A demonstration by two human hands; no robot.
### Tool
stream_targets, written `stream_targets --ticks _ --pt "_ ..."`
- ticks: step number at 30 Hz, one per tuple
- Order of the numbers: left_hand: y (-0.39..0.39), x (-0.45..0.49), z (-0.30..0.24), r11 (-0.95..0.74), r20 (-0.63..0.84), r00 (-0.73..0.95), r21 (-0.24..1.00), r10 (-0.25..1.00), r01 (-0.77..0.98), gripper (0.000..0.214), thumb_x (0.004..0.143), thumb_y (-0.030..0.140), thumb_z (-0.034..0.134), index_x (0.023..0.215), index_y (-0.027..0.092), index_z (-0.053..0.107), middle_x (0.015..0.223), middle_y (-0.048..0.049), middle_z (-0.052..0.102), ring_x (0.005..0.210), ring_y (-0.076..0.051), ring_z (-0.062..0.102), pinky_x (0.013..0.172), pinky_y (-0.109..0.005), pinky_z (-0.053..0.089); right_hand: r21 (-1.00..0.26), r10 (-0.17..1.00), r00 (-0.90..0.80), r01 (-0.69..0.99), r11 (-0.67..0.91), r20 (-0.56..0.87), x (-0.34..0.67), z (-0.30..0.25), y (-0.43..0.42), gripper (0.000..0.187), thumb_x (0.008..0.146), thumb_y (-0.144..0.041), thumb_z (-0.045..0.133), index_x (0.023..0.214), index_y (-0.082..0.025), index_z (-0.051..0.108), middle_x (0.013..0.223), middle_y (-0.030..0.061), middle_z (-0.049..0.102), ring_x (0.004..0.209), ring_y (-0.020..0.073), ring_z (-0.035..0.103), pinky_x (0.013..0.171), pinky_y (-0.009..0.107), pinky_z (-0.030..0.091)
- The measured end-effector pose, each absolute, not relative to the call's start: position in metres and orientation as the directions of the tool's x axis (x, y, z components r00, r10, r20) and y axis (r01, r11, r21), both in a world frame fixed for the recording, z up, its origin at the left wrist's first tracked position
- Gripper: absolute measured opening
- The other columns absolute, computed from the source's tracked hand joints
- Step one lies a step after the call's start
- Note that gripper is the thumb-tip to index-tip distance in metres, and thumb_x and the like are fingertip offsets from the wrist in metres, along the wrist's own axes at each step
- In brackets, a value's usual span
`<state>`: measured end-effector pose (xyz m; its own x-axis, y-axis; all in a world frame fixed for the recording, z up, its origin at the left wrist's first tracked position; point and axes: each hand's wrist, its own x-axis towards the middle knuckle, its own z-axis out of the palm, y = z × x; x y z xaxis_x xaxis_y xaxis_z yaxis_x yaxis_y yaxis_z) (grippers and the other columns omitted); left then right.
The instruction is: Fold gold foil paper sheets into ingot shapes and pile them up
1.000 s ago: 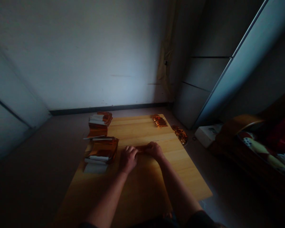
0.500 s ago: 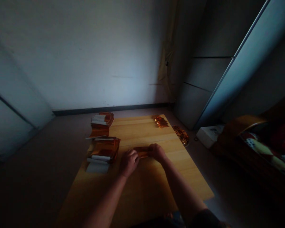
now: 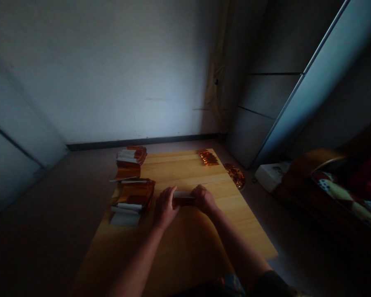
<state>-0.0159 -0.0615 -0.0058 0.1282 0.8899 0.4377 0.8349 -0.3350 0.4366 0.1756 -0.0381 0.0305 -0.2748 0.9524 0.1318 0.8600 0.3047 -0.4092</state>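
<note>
Between my two hands is a sheet of shiny copper-coloured foil paper (image 3: pixel 184 201), with a pale strip of its other side showing along the far edge. My left hand (image 3: pixel 166 208) grips its left end, thumb raised at the edge. At the right end, the curled fingers of my right hand (image 3: pixel 204 199) hold the paper. To the left lie stacks of the same foil paper (image 3: pixel 136 192), some with white backs turned up. A row of folded foil pieces (image 3: pixel 209 157) sits at the table's far right corner.
The wooden table (image 3: pixel 179 171) stands near a pale wall. Beyond its right edge a heap of shiny foil pieces (image 3: pixel 235 175) lies low down. A white box (image 3: pixel 268 177) and a wooden-armed seat (image 3: pixel 321 159) are farther right.
The paper's far edge has turned up, so a pale strip now shows where copper colour was. My left thumb has lifted; both hands stay at the two ends.
</note>
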Motion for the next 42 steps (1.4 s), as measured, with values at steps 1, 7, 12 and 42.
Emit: stream_targets --ticks 1,7,12,42 --pt "-0.061 -0.016 -0.006 -0.334 0.434 0.127 0.442 0.892 0.833 0.063 0.071 0.018 0.061 0.130 0.023 0.038 0.128 -0.0094 0.050 0.120 -0.025 0.044 0.102 -0.041 0.037 -0.409 0.952 -0.279 0.860 0.307 0.128 0.175 0.029 -0.038 0.013 0.077 -0.019 0.060 0.088 -0.019 0.068 0.093 0.0053 0.062 0.086 0.0149 0.058 0.070 0.020 0.040" --pt "-0.059 -0.018 -0.009 -0.377 0.462 0.138 0.478 0.876 0.794 0.049 0.067 0.013 0.063 0.114 0.022 0.053 0.112 -0.0064 0.059 0.107 -0.023 0.052 0.095 -0.039 0.043 -0.382 0.954 -0.292 0.876 0.295 0.066 0.175 0.030 -0.041 0.013 0.078 -0.020 0.058 0.088 -0.019 0.067 0.093 0.0054 0.063 0.085 0.0149 0.058 0.070 0.021 0.040" --pt "-0.058 -0.018 -0.010 -0.386 0.473 0.141 0.473 0.870 0.792 0.032 0.065 0.013 0.066 0.096 0.021 0.061 0.101 -0.0053 0.061 0.099 -0.022 0.054 0.089 -0.039 0.046 -0.366 0.933 -0.347 0.859 0.358 0.099 0.178 0.026 -0.042 0.014 0.080 -0.019 0.057 0.088 -0.018 0.067 0.093 0.0060 0.063 0.084 0.0151 0.057 0.071 0.021 0.040" --pt "-0.072 -0.035 -0.002 -0.561 0.395 0.444 0.257 0.804 0.787 0.031 0.062 0.002 0.053 0.081 0.021 0.068 0.106 -0.0035 0.068 0.096 -0.022 0.059 0.085 -0.038 0.045 -0.069 0.786 -0.583 0.793 0.606 0.205 0.197 0.006 -0.059 0.013 0.089 -0.024 0.051 0.093 -0.022 0.064 0.097 0.0050 0.061 0.090 0.0191 0.048 0.073 0.029 0.035"
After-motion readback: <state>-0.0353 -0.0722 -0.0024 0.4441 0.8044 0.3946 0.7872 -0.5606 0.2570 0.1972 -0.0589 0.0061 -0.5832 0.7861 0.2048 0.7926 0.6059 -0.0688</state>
